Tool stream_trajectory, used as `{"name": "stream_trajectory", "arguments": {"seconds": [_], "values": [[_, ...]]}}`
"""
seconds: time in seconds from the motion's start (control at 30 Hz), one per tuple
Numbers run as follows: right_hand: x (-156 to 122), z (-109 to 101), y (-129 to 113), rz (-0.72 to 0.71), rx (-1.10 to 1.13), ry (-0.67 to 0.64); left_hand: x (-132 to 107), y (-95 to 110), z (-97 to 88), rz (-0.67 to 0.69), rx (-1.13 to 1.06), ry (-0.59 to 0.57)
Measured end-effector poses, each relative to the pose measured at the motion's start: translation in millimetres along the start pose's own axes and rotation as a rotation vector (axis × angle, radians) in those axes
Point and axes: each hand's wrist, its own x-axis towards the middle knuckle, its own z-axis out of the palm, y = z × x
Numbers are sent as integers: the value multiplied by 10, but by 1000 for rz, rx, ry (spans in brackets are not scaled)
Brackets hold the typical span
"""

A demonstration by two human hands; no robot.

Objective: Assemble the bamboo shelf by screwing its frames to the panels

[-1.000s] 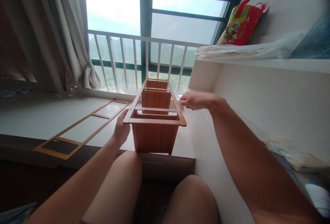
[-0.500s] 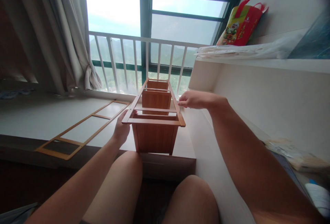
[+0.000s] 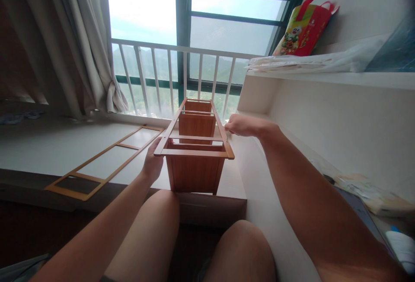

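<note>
A reddish-brown wooden frame (image 3: 197, 153) with crossbars lies on top of upright wooden panels (image 3: 195, 174), forming a small rack before me. My left hand (image 3: 153, 163) is closed around the frame's near left side, its fingertips partly hidden beneath the rail. At the right rail, my right hand (image 3: 241, 125) pinches a thin metal rod, apparently a hex key (image 3: 227, 136). The rod points down to the rail near its front corner; its upper part is hidden in my fingers.
A second, lighter wooden frame (image 3: 106, 181) lies flat on the pale ledge (image 3: 29, 143) to the left. A white cabinet side (image 3: 259, 187) stands close on the right. Above it a red and yellow bag (image 3: 301, 29) rests on a shelf. Railings (image 3: 155, 78) run behind.
My right hand has shifted slightly, turning a little at the wrist, and the metal rod now shows more upright. My left hand keeps its hold on the frame.
</note>
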Motion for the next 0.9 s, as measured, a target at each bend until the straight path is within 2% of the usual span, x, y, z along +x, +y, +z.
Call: {"name": "stream_trajectory", "arguments": {"seconds": [0.07, 0.17, 0.33, 0.57, 0.77, 0.9], "values": [[-10, -13, -10, -3, -14, -12, -10, 44, 22, -57, -77, -19], [-22, -37, -6, -30, -33, -50, 2, 120, 44, -214, -190, -52], [-6, -48, 23, -36, -54, -22, 65, 213, 39, -354, -202, -87], [12, -12, -33, 27, -133, 35, 66, 254, 28, -385, -235, -124], [-8, 32, -135, 187, -51, 3, 58, 237, 12, -398, -249, -111], [-29, 11, -127, 170, -41, 26, 64, 237, 13, -397, -241, -92]]}}
